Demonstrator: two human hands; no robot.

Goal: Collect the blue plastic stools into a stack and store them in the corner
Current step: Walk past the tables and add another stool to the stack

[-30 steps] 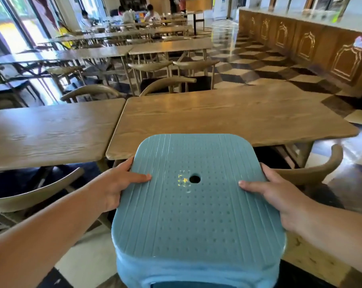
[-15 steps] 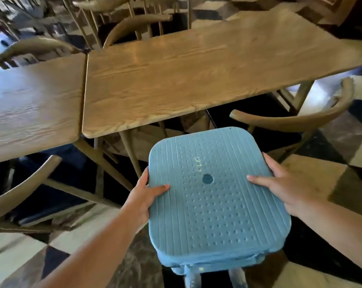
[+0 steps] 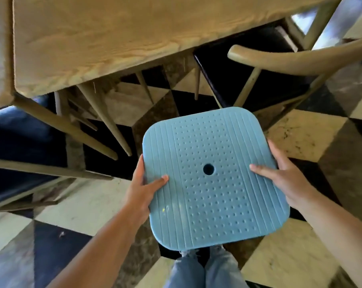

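A blue plastic stool [image 3: 215, 196] fills the lower middle of the head view, seen from straight above: a square ribbed and dimpled seat with a round hole in its centre. My left hand [image 3: 143, 188] grips its left edge, thumb lying on the seat and fingers under the rim. My right hand [image 3: 284, 173] grips the right edge the same way. Whatever lies beneath the seat is hidden, so I cannot tell whether other stools sit under it. It is held low over the chequered floor, in front of my legs.
A wooden table [image 3: 113, 34] stands just ahead, its splayed legs [image 3: 101, 117] reaching toward the stool. A wooden chair with a curved backrest [image 3: 296, 57] is at the right, another chair [image 3: 41, 167] at the left. Chequered floor tiles [image 3: 300, 138] lie around me.
The stool has gone down from table height toward the floor, both hands keeping their grip. My view has tilted from the room ahead to straight down.
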